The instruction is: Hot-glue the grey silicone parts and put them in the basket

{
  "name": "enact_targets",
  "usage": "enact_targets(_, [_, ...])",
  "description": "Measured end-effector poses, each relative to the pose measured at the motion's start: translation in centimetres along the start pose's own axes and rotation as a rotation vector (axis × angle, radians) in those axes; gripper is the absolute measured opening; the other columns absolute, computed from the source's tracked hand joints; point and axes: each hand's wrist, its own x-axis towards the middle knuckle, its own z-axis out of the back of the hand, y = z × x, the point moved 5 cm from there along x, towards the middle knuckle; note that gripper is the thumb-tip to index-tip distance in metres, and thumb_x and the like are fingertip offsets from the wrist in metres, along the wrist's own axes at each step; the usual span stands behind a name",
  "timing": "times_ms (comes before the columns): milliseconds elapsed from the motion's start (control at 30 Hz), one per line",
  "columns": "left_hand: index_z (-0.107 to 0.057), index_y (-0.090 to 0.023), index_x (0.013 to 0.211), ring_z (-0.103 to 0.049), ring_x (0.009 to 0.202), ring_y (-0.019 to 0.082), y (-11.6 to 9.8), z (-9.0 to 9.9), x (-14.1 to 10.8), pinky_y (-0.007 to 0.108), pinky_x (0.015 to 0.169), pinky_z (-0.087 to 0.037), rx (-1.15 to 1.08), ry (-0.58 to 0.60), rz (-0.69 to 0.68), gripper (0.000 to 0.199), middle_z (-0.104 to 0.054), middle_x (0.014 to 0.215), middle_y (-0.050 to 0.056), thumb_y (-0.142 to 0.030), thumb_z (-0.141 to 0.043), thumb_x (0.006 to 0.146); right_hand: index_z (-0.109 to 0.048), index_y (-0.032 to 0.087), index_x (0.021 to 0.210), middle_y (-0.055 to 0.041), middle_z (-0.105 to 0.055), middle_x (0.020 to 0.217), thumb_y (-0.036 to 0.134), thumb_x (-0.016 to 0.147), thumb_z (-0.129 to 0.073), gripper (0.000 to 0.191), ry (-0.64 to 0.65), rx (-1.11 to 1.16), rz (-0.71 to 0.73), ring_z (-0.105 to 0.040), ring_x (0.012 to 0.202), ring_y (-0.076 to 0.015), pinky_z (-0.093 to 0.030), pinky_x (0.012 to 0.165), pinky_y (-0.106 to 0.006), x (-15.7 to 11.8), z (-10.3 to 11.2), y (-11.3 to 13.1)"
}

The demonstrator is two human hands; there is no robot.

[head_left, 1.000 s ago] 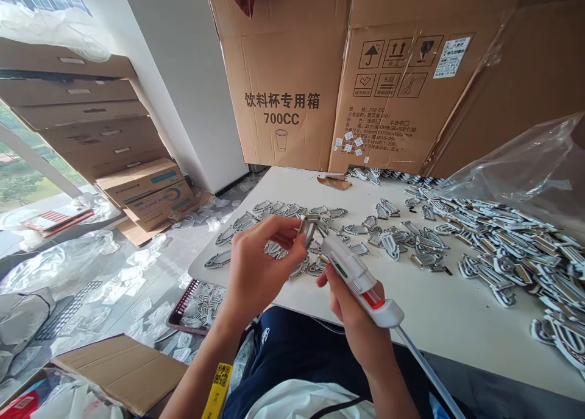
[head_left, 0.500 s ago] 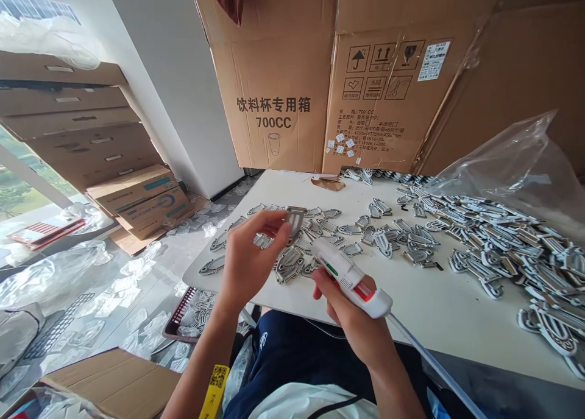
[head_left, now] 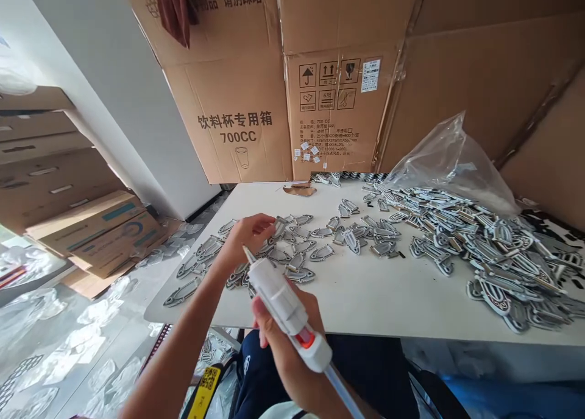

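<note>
The left hand is curled, with a small grey piece pinched at the fingertips and partly hidden by them. The right hand is closed around the white plastic body of a hot-glue gun, its narrow metal nozzle tilted up toward the left hand and a clear glue stick trailing behind. Burns could be caused by a nozzle held so near the skin, and stray glue could be dropped onto the pieces below. Pointed, oval, openwork pieces with grey rims and a matte, rubbery look are scattered across the white surface. A dense heap is banked at the right, from which pieces could be knocked over the near edge. A crumpled clear plastic bag is piled at the far right, before cardboard cartons.
</note>
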Motion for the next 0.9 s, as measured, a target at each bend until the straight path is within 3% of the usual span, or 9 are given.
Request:
enact_targets(133, [-0.086, -0.023, 0.104, -0.081, 0.085, 0.025, 0.7, -1.5, 4.9, 0.038, 0.085, -0.066, 0.055, 0.134, 0.012, 0.029, -0.088, 0.089, 0.005, -0.044, -0.077, 0.086, -0.067, 0.028, 0.094, 0.0066, -0.064, 0.074, 0.03, 0.087, -0.091, 0.025, 0.121, 0.063, 0.03, -0.06, 0.064, -0.018, -0.045, 0.064, -0.028, 0.5, -1.1, 0.2])
enact_targets(300, [-0.087, -0.021, 0.1, -0.082, 0.085, 0.024, 1.7, -4.4, 8.4, 0.035, 0.084, -0.065, 0.16, 0.278, 0.057, 0.021, -0.088, 0.085, 0.003, -0.033, -0.079, 0.085, -0.064, 0.031, 0.105, 0.0085, -0.059, 0.072, 0.03, 0.079, -0.088, 0.035, 0.208, -0.043, -0.044, -0.056, 0.061, -0.0191, -0.038, 0.062, -0.03, 0.7, -1.3, 0.0])
enact_targets(467, [-0.082, -0.017, 0.105, -0.08, 0.089, 0.022, 2.0, -7.4, 8.5, 0.041, 0.092, -0.066, 0.331, 0.399, 0.06, 0.017, -0.084, 0.092, 0.003, -0.034, -0.084, 0.102, -0.055, 0.032, 0.104, 0.0066, -0.061, 0.076, 0.026, 0.075, -0.08, 0.038, 0.15, -0.166, -0.035, -0.062, 0.066, -0.0232, -0.041, 0.061, -0.029, 0.8, -0.8, -0.9])
enact_targets(567, [-0.08, -0.016, 0.107, -0.08, 0.102, 0.023, 1.5, -8.0, 7.9, 0.046, 0.101, -0.066, 0.435, 0.392, 0.033, 0.022, -0.083, 0.107, 0.006, -0.038, -0.082, 0.107, -0.058, 0.033, 0.109, 0.0038, -0.068, 0.089, 0.02, 0.075, -0.08, 0.043, 0.168, -0.157, -0.047, -0.067, 0.078, -0.0257, -0.049, 0.067, -0.03, 0.8, -0.5, -0.4])
enact_targets(633, [-0.08, -0.016, 0.11, -0.079, 0.109, 0.025, 0.8, -8.0, 7.8, 0.05, 0.106, -0.064, 0.49, 0.355, 0.003, 0.022, -0.083, 0.113, 0.007, -0.037, -0.082, 0.107, -0.055, 0.032, 0.101, 0.0038, -0.062, 0.084, 0.02, 0.077, -0.08, 0.036, 0.127, -0.14, -0.053, -0.064, 0.076, -0.0258, -0.049, 0.067, -0.032, 0.8, -0.1, 0.5])
enact_targets(733, [-0.082, -0.017, 0.116, -0.079, 0.113, 0.027, -0.8, -9.0, 7.9, 0.05, 0.11, -0.061, 0.519, 0.33, -0.059, 0.021, -0.084, 0.118, 0.009, -0.035, -0.082, 0.105, -0.051, 0.031, 0.09, 0.0048, -0.052, 0.074, 0.027, 0.084, -0.081, 0.031, 0.042, -0.027, -0.065, -0.064, 0.072, -0.026, -0.051, 0.068, -0.035, 0.8, 0.2, 1.8])
enact_targets(900, [-0.082, -0.017, 0.121, -0.075, 0.129, 0.031, -3.1, -13.2, 8.9, 0.057, 0.122, -0.054, 0.507, 0.42, -0.153, 0.026, -0.083, 0.128, 0.01, -0.039, -0.081, 0.107, -0.063, 0.031, 0.088, -0.0018, -0.066, 0.077, 0.051, 0.094, -0.081, 0.028, -0.047, 0.023, -0.007, -0.068, 0.067, -0.0266, -0.058, 0.063, -0.037, 0.5, 0.4, 2.4])
